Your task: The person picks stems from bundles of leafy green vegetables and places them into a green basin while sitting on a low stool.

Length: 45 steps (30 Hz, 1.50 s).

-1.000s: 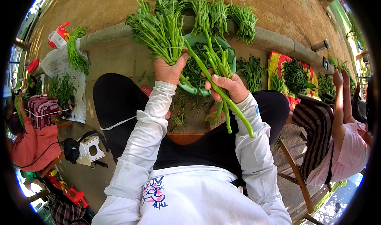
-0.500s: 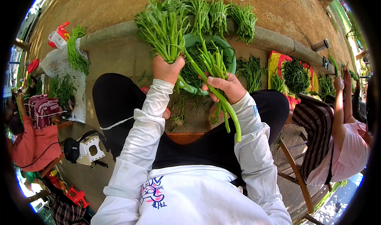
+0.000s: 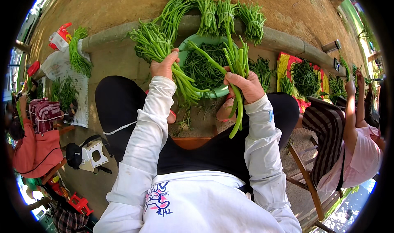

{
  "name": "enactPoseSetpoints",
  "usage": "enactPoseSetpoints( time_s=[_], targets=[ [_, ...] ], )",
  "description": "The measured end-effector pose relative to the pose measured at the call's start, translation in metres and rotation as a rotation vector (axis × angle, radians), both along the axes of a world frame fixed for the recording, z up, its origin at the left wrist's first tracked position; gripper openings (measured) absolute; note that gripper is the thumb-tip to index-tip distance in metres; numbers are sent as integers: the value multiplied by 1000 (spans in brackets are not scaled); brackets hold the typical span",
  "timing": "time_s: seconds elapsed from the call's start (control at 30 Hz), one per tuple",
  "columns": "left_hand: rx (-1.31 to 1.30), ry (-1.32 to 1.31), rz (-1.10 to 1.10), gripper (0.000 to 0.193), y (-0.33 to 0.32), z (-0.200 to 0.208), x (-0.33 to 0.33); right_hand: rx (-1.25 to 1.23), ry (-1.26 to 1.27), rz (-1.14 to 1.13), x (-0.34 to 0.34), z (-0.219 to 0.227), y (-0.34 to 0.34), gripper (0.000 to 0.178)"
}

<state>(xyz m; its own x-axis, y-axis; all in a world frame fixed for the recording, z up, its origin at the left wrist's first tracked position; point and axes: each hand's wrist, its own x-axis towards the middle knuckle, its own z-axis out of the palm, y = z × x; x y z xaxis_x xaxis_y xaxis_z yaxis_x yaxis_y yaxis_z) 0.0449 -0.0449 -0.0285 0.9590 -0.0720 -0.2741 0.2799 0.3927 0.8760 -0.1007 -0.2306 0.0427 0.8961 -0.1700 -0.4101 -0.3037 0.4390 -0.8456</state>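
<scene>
One basin (image 3: 201,38) of leaves (image 3: 207,66); one large bunch of greens (image 3: 152,42), gripped by the left hand (image 3: 164,65) at the left rim; one smaller bunch (image 3: 239,60), gripped by the right hand (image 3: 248,86) at the right; four kerbside bundles (image 3: 208,17). Since earlier, the large bunch has been tilted leftward. Lettering (image 3: 158,198) is carried on the shirt (image 3: 205,204).

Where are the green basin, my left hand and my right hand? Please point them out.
Green basin (image 3: 215,94): head view, on its near rim.
Left hand (image 3: 163,65): head view, on the middle of the hand.
Right hand (image 3: 247,86): head view, on the back of the hand.
</scene>
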Motion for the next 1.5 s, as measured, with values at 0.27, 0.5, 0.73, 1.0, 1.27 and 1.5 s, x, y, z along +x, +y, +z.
enactPoseSetpoints(
  time_s=[0.27, 0.5, 0.73, 1.0, 1.27, 1.5],
  targets=[
    [177, -318, -223, 26, 2, 20, -1, 62, 4, 37, -3, 8, -5, 24],
    [475, -440, -457, 19, 10, 28, -8, 115, -19, -23, -3, 10, -7, 25],
    [586, -513, -392, 17, 9, 16, -12, 102, -46, 13, -3, 6, -6, 27],
    [295, -24, -21, 19, 10, -10, 10, 127, -89, 73, -5, 5, 0, 24],
    [116, -32, -272, 19, 7, 15, -5, 265, -175, -261, 2, -10, -7, 26],
    [45, 77, -619, 34, 12, 38, -16, 461, -240, -333, 7, -16, -10, 19]
  ],
)
